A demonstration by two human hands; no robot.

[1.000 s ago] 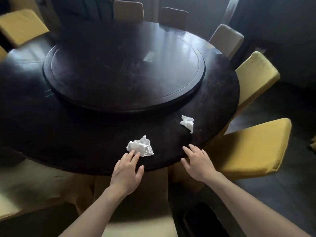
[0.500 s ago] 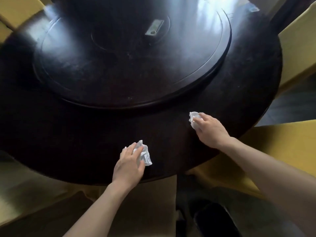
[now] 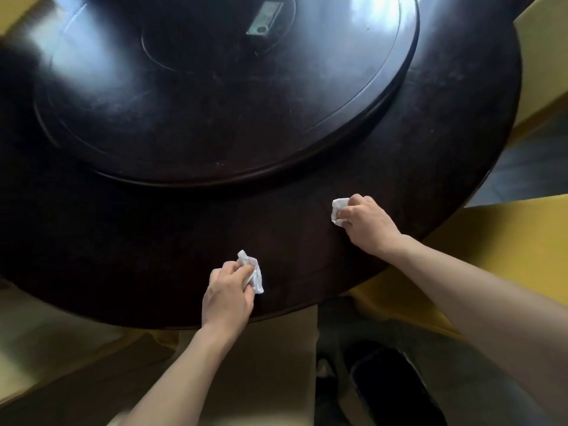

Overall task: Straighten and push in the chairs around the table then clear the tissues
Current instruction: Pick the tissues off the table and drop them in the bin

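On the near rim of the dark round table (image 3: 307, 229) my left hand (image 3: 229, 295) grips a crumpled white tissue (image 3: 254, 273), most of it bunched under the fingers. Further right, my right hand (image 3: 367, 224) pinches a second crumpled tissue (image 3: 339, 210) against the tabletop. A yellow-covered chair (image 3: 491, 250) stands at the table's right edge, its seat partly under the rim. Another chair (image 3: 541, 59) shows at the upper right.
A large raised turntable (image 3: 215, 96) fills the table's middle, with a small grey card (image 3: 265, 23) on it. A pale chair back (image 3: 267, 364) stands right below me, and a dark object (image 3: 396, 388) lies on the floor at my right.
Both hands went from flat at the table's edge to the tissues and closed on them. My view has moved closer over the table.
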